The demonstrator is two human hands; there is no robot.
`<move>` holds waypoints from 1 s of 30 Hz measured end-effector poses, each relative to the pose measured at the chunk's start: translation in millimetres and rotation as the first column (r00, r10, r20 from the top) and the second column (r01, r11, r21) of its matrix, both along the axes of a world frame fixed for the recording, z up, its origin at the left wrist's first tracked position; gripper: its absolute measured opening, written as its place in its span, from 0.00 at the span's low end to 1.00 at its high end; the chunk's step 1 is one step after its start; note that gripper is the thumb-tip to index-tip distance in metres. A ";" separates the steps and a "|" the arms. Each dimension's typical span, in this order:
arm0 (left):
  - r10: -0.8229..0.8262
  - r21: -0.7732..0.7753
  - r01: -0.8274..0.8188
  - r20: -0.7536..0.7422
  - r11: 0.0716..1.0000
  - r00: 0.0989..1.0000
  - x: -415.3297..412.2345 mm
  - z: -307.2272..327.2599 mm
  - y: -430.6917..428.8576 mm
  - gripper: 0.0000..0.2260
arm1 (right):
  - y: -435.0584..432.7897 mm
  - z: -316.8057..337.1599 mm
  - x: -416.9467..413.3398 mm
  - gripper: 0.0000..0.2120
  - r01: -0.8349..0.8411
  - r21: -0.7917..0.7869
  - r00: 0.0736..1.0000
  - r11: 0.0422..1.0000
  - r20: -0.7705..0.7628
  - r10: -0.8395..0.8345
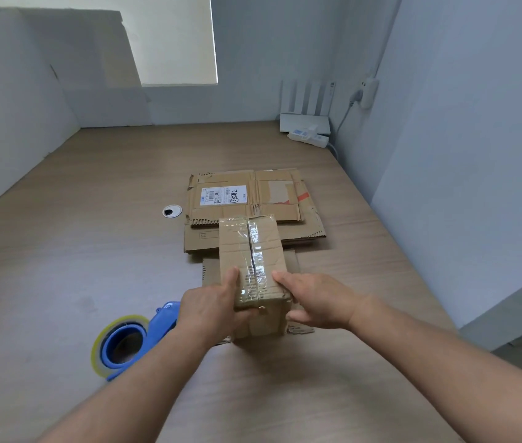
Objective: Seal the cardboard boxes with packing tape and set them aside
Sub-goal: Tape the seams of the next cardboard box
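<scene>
Head view: both forearms reach forward from the bottom edge to one box on the desk (93,235).
Dispenser (131,340): blue, with a roll of clear tape, lying on its side on the desk, just left of the left wrist, held by neither hand.
Left hand (211,306): grasps the box's near left corner, thumb laid along the top, fingers curled onto the near face.
Right hand (317,298): grasps the near right corner, forefinger on the top edge, thumb low by the near face.
Box (253,251): closed, between the two hands, its far part over flat cardboard; its long axis runs straight away from the person.
Tape (256,260): a clear, wrinkled strip along the top seam, following that long axis and folding over the near edge.
Key relation: both hands sit at the near end, one on each side, so the far end is unsupported; the left hand is the nearer to the dispenser.
Stage: the top seam looks sealed, so setting the box aside seems due next; a two-handed lift would probably need a hold further along the sides.
Flat cardboard (285,215): opened-out boxes stacked beyond, the top one bearing a white label (223,195).
Grommet (172,211): round, in the desk, left of the stack.
Power strip (309,137): white, in the far right corner.
</scene>
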State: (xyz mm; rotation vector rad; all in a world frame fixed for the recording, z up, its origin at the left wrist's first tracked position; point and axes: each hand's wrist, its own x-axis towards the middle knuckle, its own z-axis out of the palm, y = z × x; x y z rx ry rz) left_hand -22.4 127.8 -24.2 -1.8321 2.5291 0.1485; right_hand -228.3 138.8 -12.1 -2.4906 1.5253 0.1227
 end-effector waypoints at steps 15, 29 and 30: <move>-0.131 0.356 0.211 -0.236 0.910 0.963 41.6 14.7 -10.2 0.40 | -9.8 16.2 -16.0 0.39 -0.060 0.095 0.995 0.994 -0.072 0.067; -0.140 0.330 0.205 -0.210 0.921 0.968 45.7 12.9 -22.6 0.36 | -13.9 -0.9 -14.7 0.33 -0.159 -0.103 0.987 0.982 -0.038 0.155; -0.137 0.321 0.197 -0.202 0.926 0.970 44.5 12.4 -22.3 0.36 | -12.4 -3.6 -15.2 0.33 -0.163 -0.145 0.987 0.976 -0.014 0.163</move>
